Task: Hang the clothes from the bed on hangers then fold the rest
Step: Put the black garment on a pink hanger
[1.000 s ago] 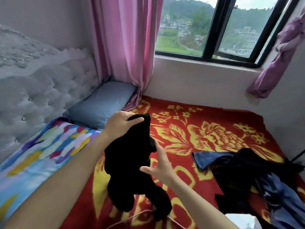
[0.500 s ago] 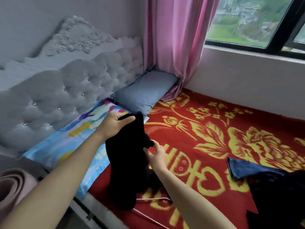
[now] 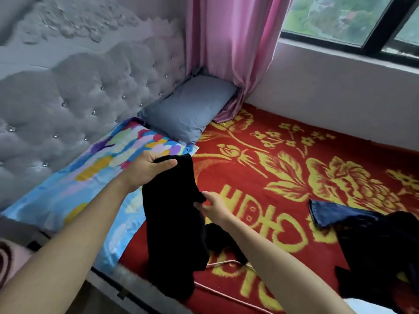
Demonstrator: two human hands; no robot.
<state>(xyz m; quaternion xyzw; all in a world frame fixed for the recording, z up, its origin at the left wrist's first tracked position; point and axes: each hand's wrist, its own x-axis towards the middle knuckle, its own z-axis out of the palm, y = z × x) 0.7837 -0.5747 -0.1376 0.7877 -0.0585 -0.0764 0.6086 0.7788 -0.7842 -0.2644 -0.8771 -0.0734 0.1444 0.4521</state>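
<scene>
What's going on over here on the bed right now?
A person is holding up a black fabric garment over the red and yellow floral blanket. The left hand grips its top edge and the right hand pinches its side. What looks like a thin pink hanger lies on the blanket underneath. A pile of dark clothes with a blue denim piece waits to the right.

Yellow characters woven on red blanket [image 3: 353, 150], not legible
</scene>
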